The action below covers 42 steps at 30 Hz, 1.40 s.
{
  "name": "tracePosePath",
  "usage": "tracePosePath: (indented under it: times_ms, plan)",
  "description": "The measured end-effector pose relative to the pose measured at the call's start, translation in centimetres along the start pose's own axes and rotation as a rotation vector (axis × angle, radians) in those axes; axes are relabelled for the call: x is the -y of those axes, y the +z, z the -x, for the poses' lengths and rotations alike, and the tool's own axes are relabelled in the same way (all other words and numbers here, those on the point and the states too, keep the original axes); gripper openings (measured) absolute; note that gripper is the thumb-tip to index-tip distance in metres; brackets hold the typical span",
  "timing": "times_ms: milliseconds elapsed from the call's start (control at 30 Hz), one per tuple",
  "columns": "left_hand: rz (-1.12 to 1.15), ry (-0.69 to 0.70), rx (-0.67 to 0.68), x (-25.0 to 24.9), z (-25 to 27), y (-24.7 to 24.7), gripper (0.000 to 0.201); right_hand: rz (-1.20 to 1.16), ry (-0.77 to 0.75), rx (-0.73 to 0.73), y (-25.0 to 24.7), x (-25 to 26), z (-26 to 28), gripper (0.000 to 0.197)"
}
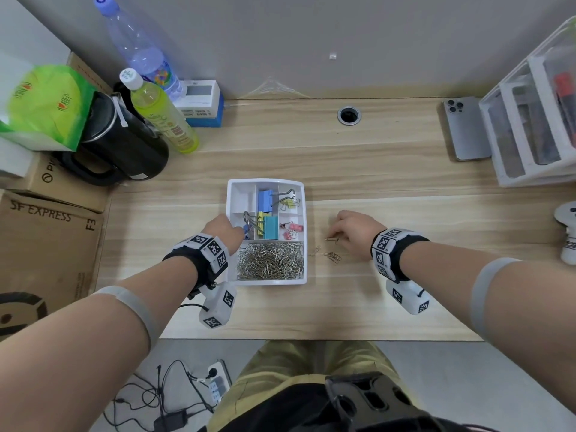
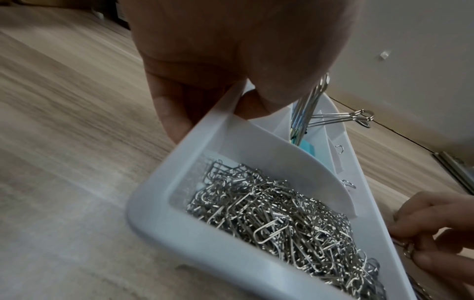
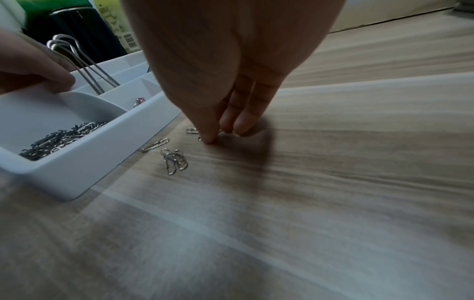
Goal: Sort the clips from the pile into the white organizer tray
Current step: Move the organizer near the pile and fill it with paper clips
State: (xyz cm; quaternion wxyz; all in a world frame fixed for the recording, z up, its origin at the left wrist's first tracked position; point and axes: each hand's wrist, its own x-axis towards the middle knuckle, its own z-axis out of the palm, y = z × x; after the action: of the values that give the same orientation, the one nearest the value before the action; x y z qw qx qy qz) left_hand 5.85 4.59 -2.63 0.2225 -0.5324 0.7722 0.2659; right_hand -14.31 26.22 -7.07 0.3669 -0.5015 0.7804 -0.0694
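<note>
The white organizer tray point(image 1: 241, 194) sits mid-table. Its front compartment holds a heap of silver paper clips point(image 1: 269, 260); the compartments behind hold blue point(image 1: 265, 199), teal point(image 1: 270, 227), yellow point(image 1: 291, 203) and pink point(image 1: 293, 230) binder clips. My left hand point(image 1: 235, 235) grips the tray's left wall point(image 2: 164, 188), fingers outside and thumb inside. To the right of the tray, my right hand point(image 1: 335, 237) pinches a paper clip against the table point(image 3: 218, 135). A small cluster of loose paper clips point(image 3: 175, 160) and a single one point(image 3: 156, 145) lie beside it.
A black kettle point(image 1: 121, 145), two bottles and cardboard boxes point(image 1: 46, 238) crowd the left side. A phone point(image 1: 466, 129) and a white drawer unit point(image 1: 530, 120) stand at the back right. A cable hole point(image 1: 349, 115) is behind the tray, and a white object point(image 1: 568, 232) lies at the right edge.
</note>
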Motion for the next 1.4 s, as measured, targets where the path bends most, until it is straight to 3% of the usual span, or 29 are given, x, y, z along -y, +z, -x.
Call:
tracePosePath:
  times_ms: [133,300,467,800,900,1033,1233,1400]
  plan:
    - [0.014,0.009,0.000,0.1,-0.1,0.2,0.011,0.028,-0.001,0.009,-0.3,0.1,-0.1,0.026]
    - [0.009,0.006,-0.008,0.2,-0.1,0.2,0.012,-0.019,0.047,0.018,-0.4,0.2,0.1,0.035]
    - [-0.009,0.007,0.003,0.3,-0.1,0.1,0.014,0.030,0.000,0.062,-0.4,0.4,0.2,0.043]
    - [0.000,0.012,0.001,0.2,-0.1,0.1,0.011,0.143,0.030,0.033,0.1,0.7,-0.3,0.008]
    - [0.011,0.013,0.011,0.3,-0.2,0.1,0.015,0.133,0.039,0.115,0.2,0.9,-0.1,0.013]
    - [0.022,0.013,0.012,0.5,-0.3,0.1,0.016,0.111,-0.035,0.041,0.7,1.2,0.6,0.033]
    - [0.011,0.020,0.010,0.5,-0.3,0.2,0.014,0.126,-0.070,0.095,1.1,1.6,0.5,0.015]
    - [-0.006,0.023,0.004,0.6,-0.5,0.3,0.015,0.127,-0.023,0.095,1.0,2.2,0.9,0.021]
